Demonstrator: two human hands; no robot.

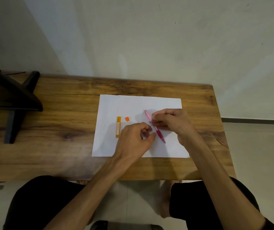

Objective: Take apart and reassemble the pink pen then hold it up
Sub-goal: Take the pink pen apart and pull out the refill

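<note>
The pink pen [159, 134] lies slanted on a white sheet of paper [133, 103], its pale end far and its darker grip end near. My left hand [135, 140] comes in from the left, and its thumb and forefinger pinch the pen's middle. My right hand [171, 121] hovers over the pen from the right. Its fingertips are closed on a thin dark rod [151, 124] that points down at the pen's middle. The hands hide the middle of the pen's barrel.
A yellow-orange flat case [118, 127] and a small orange cap [127, 118] lie on the paper's left half. The paper rests on a wooden table [58, 130] against a pale wall. A dark stand [11, 100] sits at the table's left end.
</note>
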